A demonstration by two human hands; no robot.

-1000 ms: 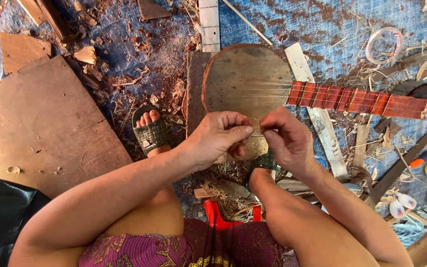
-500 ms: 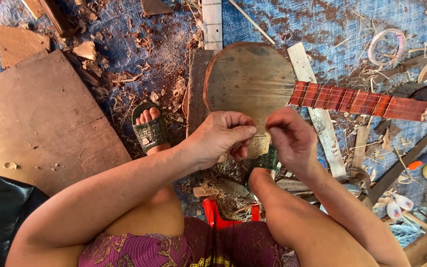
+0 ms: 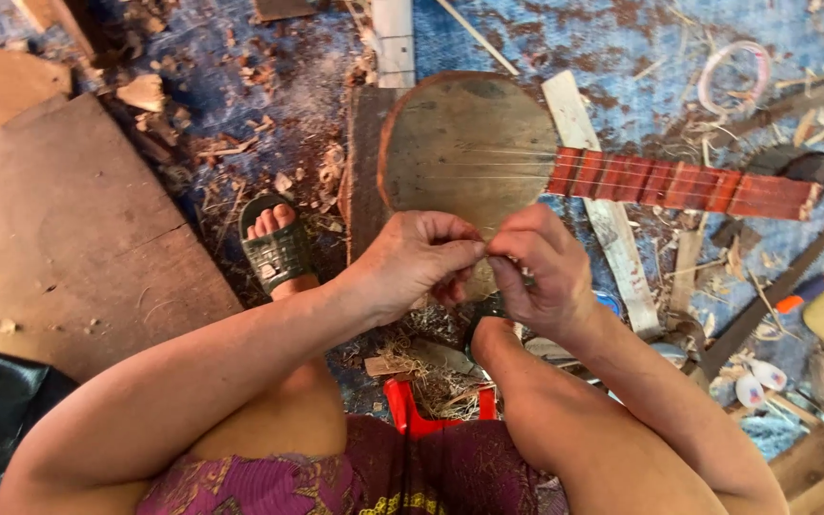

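Nearest to me, at six o'clock, I see a purple patterned garment [image 3: 374, 482] over the lap and a red stool [image 3: 410, 412] edge between the knees. Just above, my left hand [image 3: 414, 262] and right hand [image 3: 541, 272] meet at the centre of the view, fingertips pinched together and touching; whatever they pinch is too small for me to tell, though thin strings run from that spot across the instrument. Both hands hover over the near rim of a round wooden instrument body [image 3: 469, 143], which lies flat at twelve o'clock, its reddish fretted neck [image 3: 684, 183] pointing to three o'clock. At nine o'clock from the hands a foot in a dark green sandal [image 3: 278, 253] rests on the ground. The floor is a blue tarp [image 3: 565, 38] strewn with wood shavings and chips. A large brown board [image 3: 59, 238] fills the nine o'clock side. At four o'clock a hand saw [image 3: 779, 291] lies slantwise near pale wood strips, and a coil of light cord [image 3: 734, 76] sits far off at two o'clock.
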